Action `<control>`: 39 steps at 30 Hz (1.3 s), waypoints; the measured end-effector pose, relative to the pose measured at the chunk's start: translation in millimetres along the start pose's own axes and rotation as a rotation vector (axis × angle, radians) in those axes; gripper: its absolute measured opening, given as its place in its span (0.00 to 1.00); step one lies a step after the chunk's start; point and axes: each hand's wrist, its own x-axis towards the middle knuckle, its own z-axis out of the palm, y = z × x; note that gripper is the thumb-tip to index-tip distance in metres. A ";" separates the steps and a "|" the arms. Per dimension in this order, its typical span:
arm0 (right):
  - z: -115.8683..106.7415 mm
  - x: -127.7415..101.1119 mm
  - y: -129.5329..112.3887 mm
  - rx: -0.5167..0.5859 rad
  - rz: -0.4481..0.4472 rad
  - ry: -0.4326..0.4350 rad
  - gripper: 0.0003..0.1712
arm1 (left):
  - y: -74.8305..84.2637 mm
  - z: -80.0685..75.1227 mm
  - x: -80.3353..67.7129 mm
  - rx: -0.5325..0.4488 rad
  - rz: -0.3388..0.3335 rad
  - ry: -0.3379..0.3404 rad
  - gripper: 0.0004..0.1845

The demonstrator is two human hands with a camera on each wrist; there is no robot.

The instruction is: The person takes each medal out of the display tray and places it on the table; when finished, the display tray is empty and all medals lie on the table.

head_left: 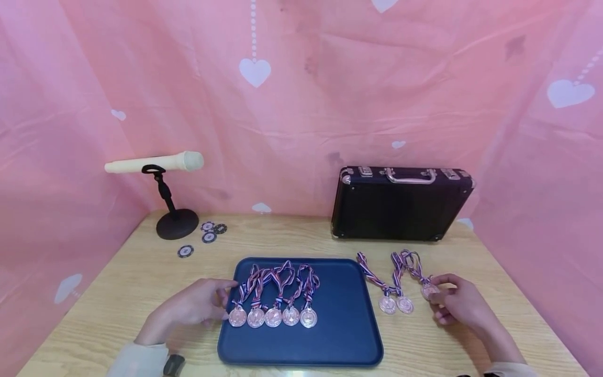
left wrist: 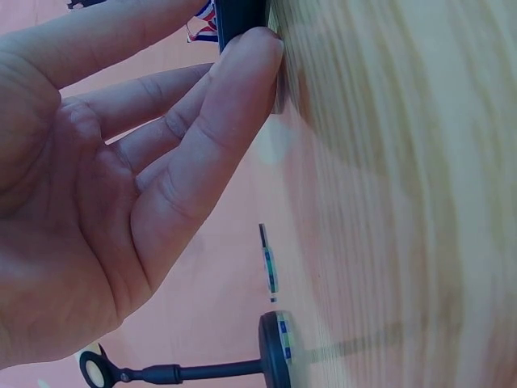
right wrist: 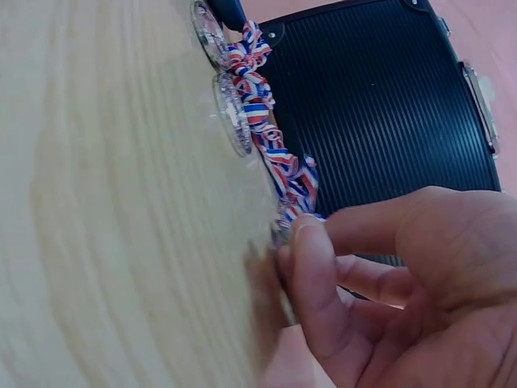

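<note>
A blue tray [head_left: 346, 335] on the table bears a row of several medals [head_left: 273, 317] with red, white and blue striped ribbons. At the tray's left edge rests my left hand [head_left: 195, 303]. Its fingers touch the tray rim, as the left wrist view [left wrist: 242, 48] also shows, and its palm holds nothing. Right of the tray, my right hand [head_left: 459, 303] pinches a medal [head_left: 427, 289] between thumb and fingers; its ribbon trails back on the table. In the right wrist view the fingertips hide most of that medal. Two more medals [head_left: 387, 305] lie between that hand and the tray.
A black briefcase [head_left: 400, 209] stands upright at the back right. A white microphone [head_left: 155, 162] on a black stand [head_left: 177, 224] is at the back left, near several poker chips [head_left: 209, 237]. Pink cloth with hearts [head_left: 292, 131] hangs behind and at both sides.
</note>
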 end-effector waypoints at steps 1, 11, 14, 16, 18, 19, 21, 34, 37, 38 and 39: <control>-0.2 -1.0 -0.8 -0.010 -0.004 -0.006 0.28 | 0.3 -0.1 -0.2 -0.001 0.001 0.000 0.37; -2.9 -7.4 -7.1 -0.119 -0.055 -0.078 0.24 | 2.8 -0.9 -1.4 -0.009 -0.007 0.006 0.37; -2.9 -8.8 -7.2 -0.147 -0.076 -0.098 0.23 | 2.0 -0.4 -1.1 -0.011 -0.004 0.006 0.37; -2.8 -9.5 -7.2 -0.157 -0.086 -0.108 0.22 | 1.7 -0.2 -0.7 -0.012 -0.003 0.007 0.37; -3.1 -10.7 -7.3 -0.167 -0.108 -0.117 0.22 | 1.6 -0.3 -0.6 -0.012 -0.002 0.007 0.37; -3.4 -11.4 -7.4 -0.170 -0.122 -0.125 0.22 | 1.5 -0.5 -0.6 -0.012 -0.001 0.006 0.37; -3.9 -12.1 -7.5 -0.176 -0.144 -0.138 0.22 | 1.0 -1.0 -1.1 -0.011 0.014 0.002 0.37; -4.3 -14.0 -4.9 -0.217 -0.189 -0.178 0.22 | -0.7 -1.0 -1.5 -0.008 0.058 -0.008 0.37; -4.2 -14.3 -5.1 -0.229 -0.196 -0.179 0.22 | -1.3 -0.8 -1.3 -0.009 0.065 -0.012 0.38; -4.2 -14.4 -5.2 -0.234 -0.196 -0.178 0.22 | -1.5 -0.9 -1.2 -0.010 0.071 -0.015 0.38; -4.0 -14.7 -5.6 -0.242 -0.197 -0.177 0.22 | -1.7 -1.0 -1.2 -0.010 0.075 -0.018 0.38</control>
